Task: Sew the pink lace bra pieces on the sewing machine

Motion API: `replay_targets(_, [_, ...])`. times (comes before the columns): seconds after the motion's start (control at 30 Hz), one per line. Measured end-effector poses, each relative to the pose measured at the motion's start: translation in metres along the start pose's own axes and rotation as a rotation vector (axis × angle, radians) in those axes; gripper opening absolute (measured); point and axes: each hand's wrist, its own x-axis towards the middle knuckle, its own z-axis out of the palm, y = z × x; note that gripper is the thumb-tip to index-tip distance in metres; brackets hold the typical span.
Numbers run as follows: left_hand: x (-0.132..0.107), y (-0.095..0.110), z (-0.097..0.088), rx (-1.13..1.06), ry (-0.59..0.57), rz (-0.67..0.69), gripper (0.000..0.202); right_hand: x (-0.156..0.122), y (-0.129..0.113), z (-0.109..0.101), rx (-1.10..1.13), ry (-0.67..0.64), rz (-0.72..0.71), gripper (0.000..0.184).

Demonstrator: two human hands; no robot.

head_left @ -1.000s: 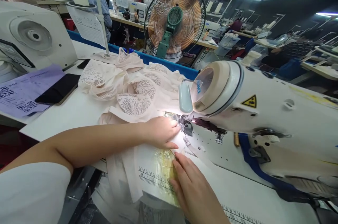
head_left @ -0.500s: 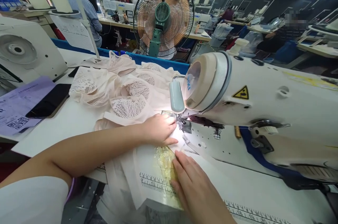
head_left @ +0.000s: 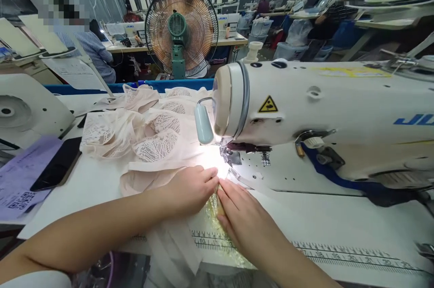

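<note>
Under the sewing machine's lamp, a beige lace bra (head_left: pixel 145 177) lies on the table, its fabric running to the needle area and hanging over the front edge. My left hand (head_left: pixel 191 188) pinches the fabric just in front of the presser foot (head_left: pixel 225 154), fingers closed. Fingertip to fingertip with it, my right hand (head_left: pixel 249 215) has its fingers pressed together on the same fabric edge. Part of the held edge is hidden under the fingers. Crinkled yellowish clear film (head_left: pixel 213 215) shows on the table between my hands.
The white sewing machine (head_left: pixel 288 102) fills the right side, with a small lamp (head_left: pixel 204 124) at its head. More beige lace bras (head_left: pixel 108 132) are heaped behind my left hand. A phone (head_left: pixel 56 163) rests on purple paper (head_left: pixel 20 179). A fan (head_left: pixel 181 30) stands behind the table.
My left hand has drawn back from the presser foot toward me and now meets my right fingertips. My right hand has edged toward the needle. The camera view has turned right.
</note>
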Motion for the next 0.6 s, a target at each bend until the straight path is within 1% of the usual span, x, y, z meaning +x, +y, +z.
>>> replay_targets(0.1, [-0.005,-0.004,-0.002,0.012,0.027,0.054,0.022,-0.001,0.000,0.001,0.013,0.009,-0.004,0.038])
replay_targets(0.23, [-0.004,-0.020,0.003,0.007,0.085,0.116,0.026,-0.002,0.002,0.001,0.023,0.005,-0.022,0.038])
replay_targets(0.43, [0.002,-0.040,0.012,-0.050,0.123,0.134,0.027,-0.003,0.004,0.002,0.039,0.033,-0.027,0.036])
replay_targets(0.6, [0.002,-0.047,0.012,-0.089,0.134,0.168,0.028,-0.003,0.005,0.002,0.073,0.037,-0.023,0.034])
